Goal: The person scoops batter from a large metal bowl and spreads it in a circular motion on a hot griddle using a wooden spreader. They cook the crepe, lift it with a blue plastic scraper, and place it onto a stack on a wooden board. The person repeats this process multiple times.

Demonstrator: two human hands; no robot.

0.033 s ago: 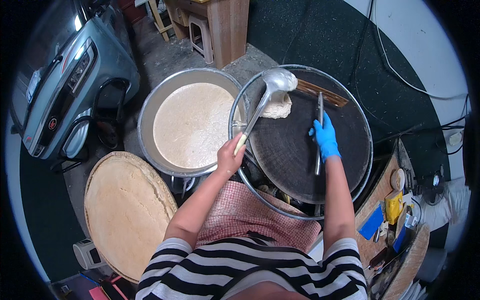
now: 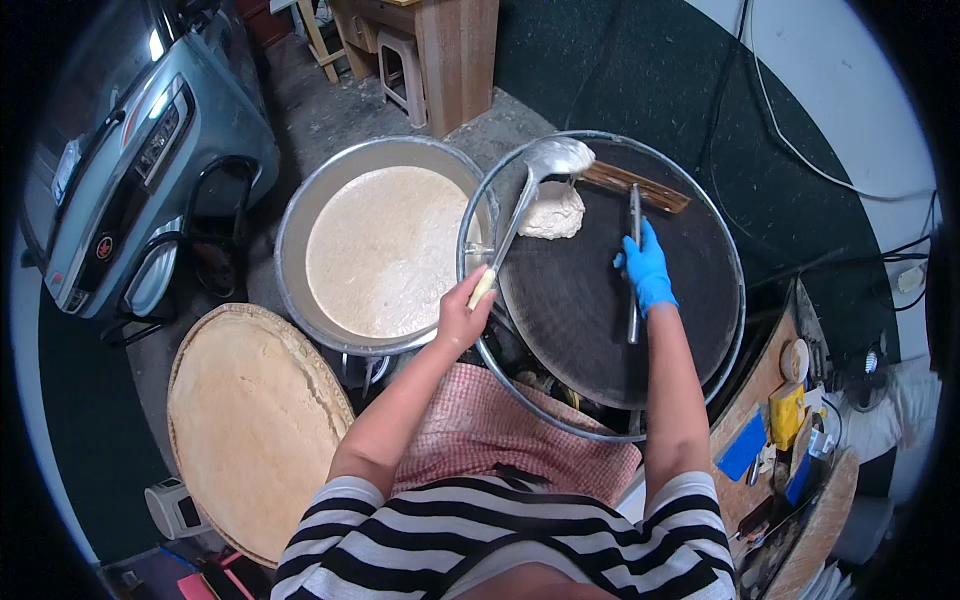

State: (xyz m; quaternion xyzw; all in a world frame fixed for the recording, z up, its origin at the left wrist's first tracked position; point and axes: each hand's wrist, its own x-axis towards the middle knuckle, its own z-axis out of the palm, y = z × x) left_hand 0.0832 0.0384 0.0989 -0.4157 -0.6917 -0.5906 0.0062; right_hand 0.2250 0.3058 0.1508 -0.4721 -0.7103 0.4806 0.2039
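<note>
My left hand (image 2: 464,318) is closed on the pale handle of a large metal ladle (image 2: 520,215). Its bowl is over the far left of a round black griddle (image 2: 600,320), with batter clinging at its edge. Just below the bowl, a lump of thick pale batter (image 2: 553,213) rests on the griddle. My right hand, in a blue glove (image 2: 648,268), grips the metal handle of a batter spreader (image 2: 633,315). The spreader's wooden blade (image 2: 640,188) lies right of the lump, at the far side of the griddle.
A big metal pot of batter (image 2: 290,240) stands left of the griddle, whose raised metal ring (image 2: 742,290) surrounds it. Large round pale flatbreads (image 2: 255,420) are at the lower left. A cluttered wooden board (image 2: 745,490) is at the right, and a grey-blue vehicle (image 2: 150,170) at far left.
The ladle's bowl has tipped slightly and more of the batter lump shows below it on the griddle. My right hand and the spreader have shifted slightly left.
</note>
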